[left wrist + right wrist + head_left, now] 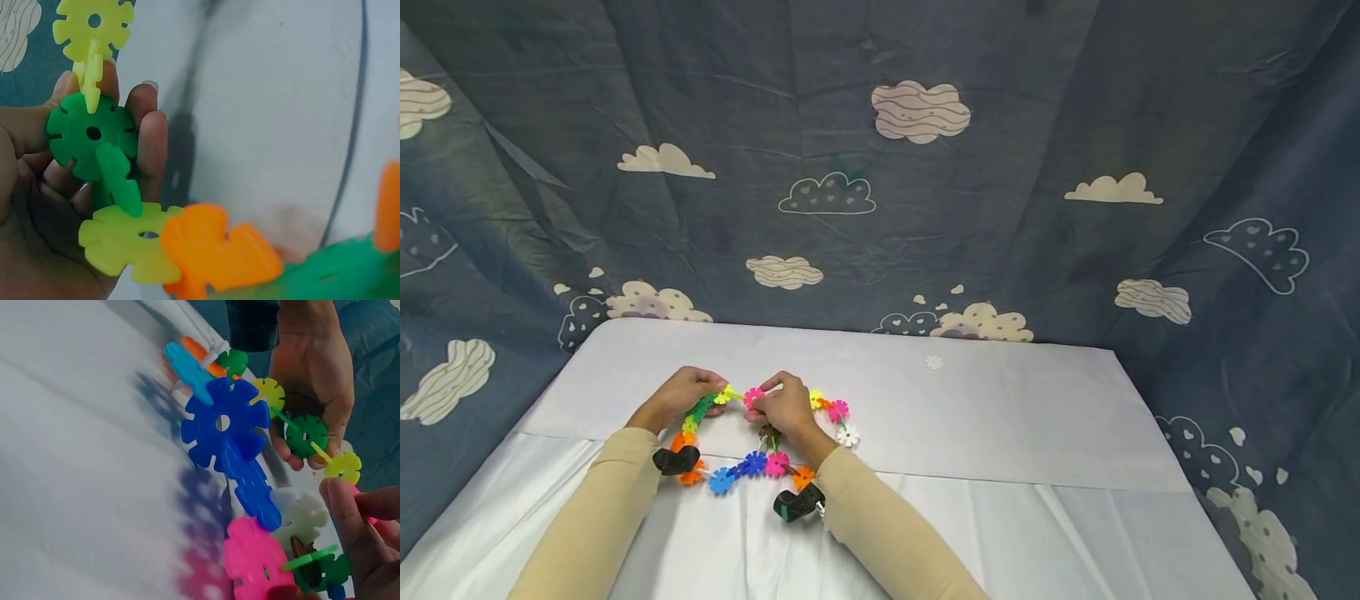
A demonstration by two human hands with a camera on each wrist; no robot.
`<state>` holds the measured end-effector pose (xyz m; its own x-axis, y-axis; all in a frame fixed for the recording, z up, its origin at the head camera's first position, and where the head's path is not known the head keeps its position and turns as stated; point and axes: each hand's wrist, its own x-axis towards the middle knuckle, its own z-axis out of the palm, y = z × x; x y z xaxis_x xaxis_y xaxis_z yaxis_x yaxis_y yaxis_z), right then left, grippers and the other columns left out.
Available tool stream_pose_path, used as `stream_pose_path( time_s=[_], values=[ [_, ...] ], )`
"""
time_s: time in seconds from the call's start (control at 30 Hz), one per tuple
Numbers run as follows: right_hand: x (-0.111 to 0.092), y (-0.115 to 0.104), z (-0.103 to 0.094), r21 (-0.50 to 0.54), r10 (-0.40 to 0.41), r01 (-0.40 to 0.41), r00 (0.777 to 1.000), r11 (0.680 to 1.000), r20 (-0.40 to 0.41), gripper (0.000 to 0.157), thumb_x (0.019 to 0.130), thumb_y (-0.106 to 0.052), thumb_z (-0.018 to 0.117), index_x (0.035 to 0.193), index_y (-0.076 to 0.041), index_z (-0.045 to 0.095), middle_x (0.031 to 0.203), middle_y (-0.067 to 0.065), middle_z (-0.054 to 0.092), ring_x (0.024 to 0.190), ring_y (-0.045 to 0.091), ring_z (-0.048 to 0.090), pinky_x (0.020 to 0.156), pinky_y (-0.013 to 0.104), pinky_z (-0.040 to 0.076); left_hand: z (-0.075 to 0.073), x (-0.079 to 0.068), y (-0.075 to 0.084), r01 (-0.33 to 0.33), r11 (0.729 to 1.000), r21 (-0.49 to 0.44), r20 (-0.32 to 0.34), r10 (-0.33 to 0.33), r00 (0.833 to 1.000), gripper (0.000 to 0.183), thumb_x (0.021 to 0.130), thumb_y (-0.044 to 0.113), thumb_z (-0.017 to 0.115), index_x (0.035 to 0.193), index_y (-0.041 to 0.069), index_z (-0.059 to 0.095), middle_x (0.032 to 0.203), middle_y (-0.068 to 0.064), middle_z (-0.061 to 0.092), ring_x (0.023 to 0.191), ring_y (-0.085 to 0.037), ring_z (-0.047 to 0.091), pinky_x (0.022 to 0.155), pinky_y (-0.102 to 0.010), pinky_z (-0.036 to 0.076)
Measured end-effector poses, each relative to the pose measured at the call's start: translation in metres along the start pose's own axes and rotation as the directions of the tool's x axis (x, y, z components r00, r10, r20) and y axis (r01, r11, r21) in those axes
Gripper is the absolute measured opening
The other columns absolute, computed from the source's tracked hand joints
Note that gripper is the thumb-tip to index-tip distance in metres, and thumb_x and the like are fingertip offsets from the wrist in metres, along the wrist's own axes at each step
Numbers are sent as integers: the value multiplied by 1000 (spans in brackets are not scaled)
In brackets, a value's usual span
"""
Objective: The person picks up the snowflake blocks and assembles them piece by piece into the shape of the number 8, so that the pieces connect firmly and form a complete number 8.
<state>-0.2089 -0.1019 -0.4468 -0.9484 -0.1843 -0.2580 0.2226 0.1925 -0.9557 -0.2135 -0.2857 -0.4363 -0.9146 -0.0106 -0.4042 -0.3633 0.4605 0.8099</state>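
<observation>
A chain of interlocking snowflake discs (754, 463) in many colours loops between and below both hands. My left hand (679, 397) pinches the chain at a yellow disc (92, 76), its other fingers behind a dark green disc (92, 132). My right hand (790, 414) grips a pink disc (753, 397) between thumb and fingers, right beside a yellow disc (343, 467). Blue discs (226, 422) and another pink disc (255, 556) hang along the near side of the loop. Part of the chain is hidden behind the right hand.
A single white disc (933, 362) lies apart on the white-covered table (1000, 417). Right of the right hand, a chain end with a white disc (847, 435) shows. Black wrist straps (677, 461) sit on both sleeves. A dark cloud-print cloth (1000, 250) hangs behind.
</observation>
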Motion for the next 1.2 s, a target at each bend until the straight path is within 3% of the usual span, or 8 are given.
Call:
stream_pose_path(
  time_s=[0.2, 0.43, 0.7, 0.9, 1.07, 1.2],
  values=[
    [-3, -1, 4, 3, -13, 13, 1000, 1000, -25, 16, 86, 2, 69, 94, -7, 58, 64, 4, 65, 56, 16, 68, 38, 20, 43, 3, 1, 1, -11, 1000, -22, -32, 10, 999, 31, 101, 11, 51, 119, -14, 55, 100, -15, 60, 75, -14, 61, 71, -27, 57],
    [-7, 0, 10, -44, -114, 111, 990, 993, -83, 18, 81, 10, 67, 91, -2, 60, 62, 4, 64, 52, 15, 67, 41, 21, 46, 8, -2, 4, -39, 999, -30, -103, 36, 994, 27, 98, 6, 55, 112, -16, 58, 95, -17, 62, 70, -15, 63, 68, -31, 58],
    [-8, 3, 14, -26, -143, 141, 984, 990, -110, 18, 80, 14, 64, 91, 0, 60, 62, 6, 63, 53, 18, 68, 45, 22, 51, 12, -2, 7, 42, 998, -42, -155, -48, 987, 27, 98, 8, 55, 115, -13, 59, 106, -21, 61, 80, -18, 61, 71, -30, 58],
    [-8, 3, 15, -47, -147, 143, 984, 989, -96, 18, 81, 11, 67, 92, -2, 60, 62, 4, 61, 53, 17, 68, 47, 22, 52, 11, -3, 5, 31, 999, -27, -152, -35, 988, 27, 99, 8, 54, 115, -13, 59, 107, -21, 61, 82, -19, 62, 73, -31, 58],
    [-8, 0, -7, -140, -135, 136, 991, 981, 17, 24, 85, -1, 71, 108, -1, 63, 67, 4, 66, 55, 18, 68, 51, 22, 53, 15, 0, -3, 21, 1000, -3, -96, -22, 995, 29, 100, 10, 53, 116, -13, 57, 103, -20, 61, 74, -16, 64, 70, -30, 58],
    [1, -9, -50, -80, -144, 152, 985, 985, 98, 43, 85, -3, 71, 125, 2, 56, 79, 9, 71, 55, 19, 67, 57, 30, 57, 13, 4, -6, 24, 1000, -11, -79, -25, 997, 30, 100, 10, 52, 119, -13, 55, 103, -20, 60, 73, -15, 64, 70, -30, 58]
  ],
)
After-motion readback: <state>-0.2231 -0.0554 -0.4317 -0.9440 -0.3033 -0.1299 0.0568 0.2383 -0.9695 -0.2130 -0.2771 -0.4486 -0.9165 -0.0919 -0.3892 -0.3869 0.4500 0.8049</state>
